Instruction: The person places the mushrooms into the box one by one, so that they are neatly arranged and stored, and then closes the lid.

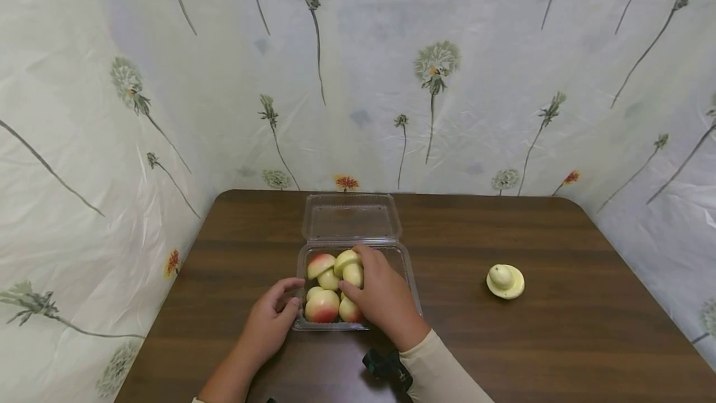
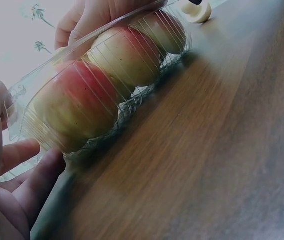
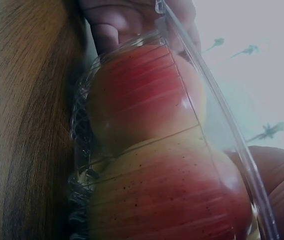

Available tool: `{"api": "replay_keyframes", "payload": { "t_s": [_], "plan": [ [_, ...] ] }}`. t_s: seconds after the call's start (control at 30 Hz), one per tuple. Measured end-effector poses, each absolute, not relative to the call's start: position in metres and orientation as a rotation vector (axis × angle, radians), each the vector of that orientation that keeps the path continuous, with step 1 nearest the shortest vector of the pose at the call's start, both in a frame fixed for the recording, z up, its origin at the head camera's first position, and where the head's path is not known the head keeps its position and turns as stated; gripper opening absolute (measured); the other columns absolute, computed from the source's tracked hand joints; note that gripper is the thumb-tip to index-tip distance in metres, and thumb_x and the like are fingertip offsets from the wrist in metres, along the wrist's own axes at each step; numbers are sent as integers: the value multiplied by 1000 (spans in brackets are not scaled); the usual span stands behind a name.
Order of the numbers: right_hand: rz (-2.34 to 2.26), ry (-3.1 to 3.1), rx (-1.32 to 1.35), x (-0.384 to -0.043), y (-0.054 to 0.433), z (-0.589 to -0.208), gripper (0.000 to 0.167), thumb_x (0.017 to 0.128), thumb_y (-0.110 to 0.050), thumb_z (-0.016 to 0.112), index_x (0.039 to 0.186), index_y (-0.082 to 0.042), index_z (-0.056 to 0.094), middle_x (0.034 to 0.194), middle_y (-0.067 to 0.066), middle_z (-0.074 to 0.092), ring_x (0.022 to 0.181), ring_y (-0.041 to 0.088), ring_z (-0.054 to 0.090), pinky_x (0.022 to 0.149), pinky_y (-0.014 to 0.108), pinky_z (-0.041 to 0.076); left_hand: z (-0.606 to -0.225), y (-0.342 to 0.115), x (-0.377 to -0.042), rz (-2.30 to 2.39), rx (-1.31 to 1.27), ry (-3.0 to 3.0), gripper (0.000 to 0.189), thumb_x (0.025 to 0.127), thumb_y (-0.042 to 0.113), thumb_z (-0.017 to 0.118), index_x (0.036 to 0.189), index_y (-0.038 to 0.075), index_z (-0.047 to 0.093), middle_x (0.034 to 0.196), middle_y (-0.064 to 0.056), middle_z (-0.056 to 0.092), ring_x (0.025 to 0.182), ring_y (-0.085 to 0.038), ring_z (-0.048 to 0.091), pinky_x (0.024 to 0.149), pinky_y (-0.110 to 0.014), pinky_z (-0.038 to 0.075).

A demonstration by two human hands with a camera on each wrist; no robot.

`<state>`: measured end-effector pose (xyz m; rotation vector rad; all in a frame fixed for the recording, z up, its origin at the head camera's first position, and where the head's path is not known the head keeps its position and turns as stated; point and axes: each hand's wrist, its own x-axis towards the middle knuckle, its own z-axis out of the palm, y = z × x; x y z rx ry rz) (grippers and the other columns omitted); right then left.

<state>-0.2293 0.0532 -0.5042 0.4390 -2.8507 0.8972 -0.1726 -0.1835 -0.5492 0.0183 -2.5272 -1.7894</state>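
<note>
An open clear plastic clamshell box [image 1: 414,294] holds several yellow-and-red apples cut into mushroom shapes. My right hand [image 1: 386,294] reaches into it, thumb and fingers round a mushroom-shaped apple [image 1: 351,271] with a pale cap and stalk. Beside it lies another with a red-tinged cap [image 1: 321,264]; a red-blushed apple [image 1: 322,308] sits at the near left. My left hand [image 1: 271,319] rests at the box's left side, its fingertips touching the wall. In the right wrist view, speckled red apples [image 3: 166,185] show through the plastic; the right fingertips are hidden there.
The box's raised lid [image 1: 352,217] leans back on the far side. One more mushroom-shaped apple [image 1: 505,282] lies stalk up on the brown wooden table [image 1: 559,341] to the right. A flower-patterned sheet [image 1: 358,79] hangs behind the table.
</note>
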Motion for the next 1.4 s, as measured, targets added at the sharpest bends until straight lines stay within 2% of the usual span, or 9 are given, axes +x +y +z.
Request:
{"api": "replay_keyframes", "payload": {
  "t_s": [0.27, 0.5, 0.7, 0.87, 1.2, 1.4],
  "plan": [
    [873, -2864, 424, -229, 53, -505, 70, 91, -51, 75, 148, -20, 50, 138, 8, 61, 105, 25, 67, 85, 48, 57, -551, -184, -172, -1802, 8, -2514, 34, 102, 8, 62, 132, 22, 67, 126, -2, 71, 97, -12, 69, 79, -27, 53],
    [856, -2843, 438, -231, 53, -505, 56, 95, -39, 66, 146, -19, 52, 133, 8, 62, 96, 23, 65, 80, 46, 55, -550, -184, -172, -1802, 14, -2513, 34, 102, 8, 62, 133, 21, 67, 123, -2, 72, 96, -12, 69, 79, -27, 53],
    [859, -2827, 441, -232, 52, -504, 49, 96, -35, 69, 139, -17, 57, 132, 8, 64, 97, 24, 66, 81, 47, 56, -549, -184, -172, -1796, 12, -2514, 34, 102, 9, 62, 134, 20, 66, 129, -3, 70, 101, -12, 70, 81, -27, 54],
    [823, -2825, 462, -230, 53, -505, 46, 95, -34, 73, 137, -19, 59, 130, 7, 64, 98, 25, 68, 81, 48, 57, -549, -183, -171, -1800, 16, -2523, 34, 102, 8, 62, 134, 20, 66, 127, -3, 71, 101, -14, 70, 81, -27, 54],
    [794, -2835, 462, -230, 53, -506, 41, 93, -38, 75, 129, -21, 64, 131, 6, 64, 105, 27, 68, 83, 49, 57, -550, -184, -173, -1761, 14, -2537, 34, 102, 10, 63, 133, 23, 67, 133, -1, 69, 109, -15, 70, 85, -28, 54],
    [795, -2842, 456, -230, 53, -506, 36, 92, -39, 75, 121, -18, 67, 128, 6, 64, 107, 26, 67, 85, 48, 56, -551, -184, -173, -1755, 10, -2544, 34, 102, 10, 63, 133, 25, 67, 130, 0, 70, 105, -14, 69, 83, -27, 53]
  ]
}}
